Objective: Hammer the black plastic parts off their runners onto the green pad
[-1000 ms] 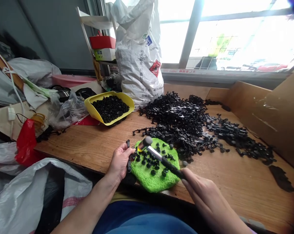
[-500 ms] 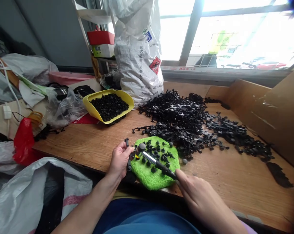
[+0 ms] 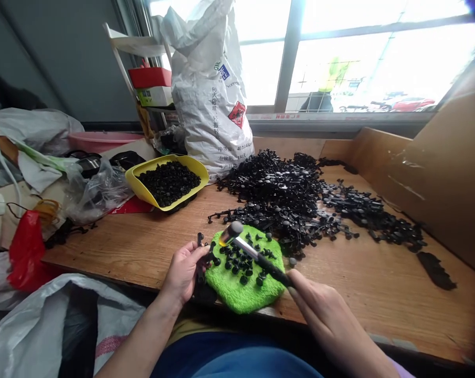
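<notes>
Hammer (image 3: 256,256) lifted; right hand (image 3: 318,304) hides its end.

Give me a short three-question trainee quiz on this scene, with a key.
1. Which hand holds the hammer: A) left, B) right?
2. True or false: nothing lies on the green cloth.
3. Fill in: the tray filled with black pieces is coloured ____.

Key:
1. B: the right hand has it; the left hand holds a black part.
2. False: loose studs lie on it.
3. Yellow.
</notes>
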Motion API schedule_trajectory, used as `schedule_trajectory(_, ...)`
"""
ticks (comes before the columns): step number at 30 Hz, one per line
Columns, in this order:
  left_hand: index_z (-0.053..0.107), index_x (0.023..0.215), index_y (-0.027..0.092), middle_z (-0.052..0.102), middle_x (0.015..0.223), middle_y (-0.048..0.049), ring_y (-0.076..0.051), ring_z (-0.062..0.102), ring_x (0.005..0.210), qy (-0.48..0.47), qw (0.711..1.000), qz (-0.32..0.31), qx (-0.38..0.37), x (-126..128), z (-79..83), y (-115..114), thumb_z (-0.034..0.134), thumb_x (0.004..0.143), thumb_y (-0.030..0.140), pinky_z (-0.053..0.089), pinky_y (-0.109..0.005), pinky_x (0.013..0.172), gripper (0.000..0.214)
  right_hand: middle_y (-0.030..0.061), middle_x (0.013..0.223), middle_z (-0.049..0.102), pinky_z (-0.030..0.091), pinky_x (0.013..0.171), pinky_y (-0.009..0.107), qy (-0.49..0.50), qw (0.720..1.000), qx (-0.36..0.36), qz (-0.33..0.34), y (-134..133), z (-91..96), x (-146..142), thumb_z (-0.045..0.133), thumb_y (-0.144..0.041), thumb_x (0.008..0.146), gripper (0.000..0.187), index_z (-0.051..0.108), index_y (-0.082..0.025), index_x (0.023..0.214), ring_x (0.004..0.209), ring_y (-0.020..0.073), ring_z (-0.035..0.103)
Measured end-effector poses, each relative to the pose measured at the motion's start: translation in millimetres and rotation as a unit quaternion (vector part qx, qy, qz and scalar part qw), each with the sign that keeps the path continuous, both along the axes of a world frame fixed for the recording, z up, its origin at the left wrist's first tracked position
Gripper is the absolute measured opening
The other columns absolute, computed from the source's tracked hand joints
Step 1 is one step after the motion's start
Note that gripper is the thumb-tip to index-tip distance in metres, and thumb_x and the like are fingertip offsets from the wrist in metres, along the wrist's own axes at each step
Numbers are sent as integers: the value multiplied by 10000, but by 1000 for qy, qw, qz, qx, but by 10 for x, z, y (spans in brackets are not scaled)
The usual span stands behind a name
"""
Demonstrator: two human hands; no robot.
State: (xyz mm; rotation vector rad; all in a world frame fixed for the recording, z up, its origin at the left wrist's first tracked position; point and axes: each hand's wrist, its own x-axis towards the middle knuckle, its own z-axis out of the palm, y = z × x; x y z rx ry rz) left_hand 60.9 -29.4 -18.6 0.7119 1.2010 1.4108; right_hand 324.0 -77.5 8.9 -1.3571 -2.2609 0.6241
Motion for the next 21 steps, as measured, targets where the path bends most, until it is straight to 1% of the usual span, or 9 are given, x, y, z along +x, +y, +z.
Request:
schedule_trajectory(2, 581, 748, 132, 586, 642, 19, -48, 485, 475, -2, 999, -32, -8, -48, 13, -32, 693, 649, 236, 369, -137, 411, 182, 5, 662, 554, 346, 531, 261, 48, 999, -13, -21, -5, -45, 80, 285, -304, 939, 208, 444, -207, 846, 576, 158, 511)
schedule_trajectory(5, 602, 763, 124, 574, 642, 12, -46, 476, 476, 7, 997, -68, -21, -82, 30, -39, 690, 663, 257, 361, -134, 400, 188, -7, 633, 523, 351, 535, 258, 63, 997, -37, -38, -15, -125, 187, 301, -330, 937, 233, 466, -203, 832, 571, 153, 496)
schedule_trajectory(8, 609, 752, 122, 561, 618, 15, -42, 464, 461, 4, 996, -82, -33, -73, 32, 8, 690, 661, 248, 341, -129, 386, 175, -5, 641, 536, 361, 535, 255, 72, 995, -53, -40, -31, -206, 243, 301, -338, 936, 247, 489, -199, 855, 576, 154, 507)
schedule_trajectory(11, 601, 711, 120, 531, 592, 30, -23, 423, 429, 4, 996, -82, -33, -51, 20, 70, 694, 652, 234, 291, -118, 358, 159, 5, 663, 576, 368, 536, 256, 85, 994, -50, -50, -46, -260, 252, 308, -352, 930, 254, 503, -195, 886, 590, 165, 533)
schedule_trajectory(13, 591, 696, 118, 524, 597, 33, -16, 414, 425, 16, 996, -76, -36, -41, 10, 98, 693, 651, 236, 273, -113, 354, 163, 4, 671, 586, 370, 544, 253, 87, 993, -56, -51, -53, -257, 243, 312, -351, 930, 250, 501, -198, 874, 602, 166, 543)
schedule_trajectory(17, 561, 671, 124, 506, 576, 43, -11, 398, 400, 38, 996, -69, -43, -32, 4, 123, 687, 653, 254, 256, -116, 349, 182, -7, 662, 570, 380, 566, 250, 77, 993, -84, -36, -59, -173, 218, 300, -331, 942, 241, 485, -204, 853, 603, 159, 548)
schedule_trajectory(21, 533, 633, 134, 496, 543, 53, -14, 374, 373, 38, 997, -57, -43, -13, 11, 145, 690, 641, 252, 248, -131, 335, 196, -5, 657, 573, 385, 562, 249, 70, 994, -76, -32, -53, -152, 211, 287, -337, 944, 256, 481, -203, 844, 600, 162, 554)
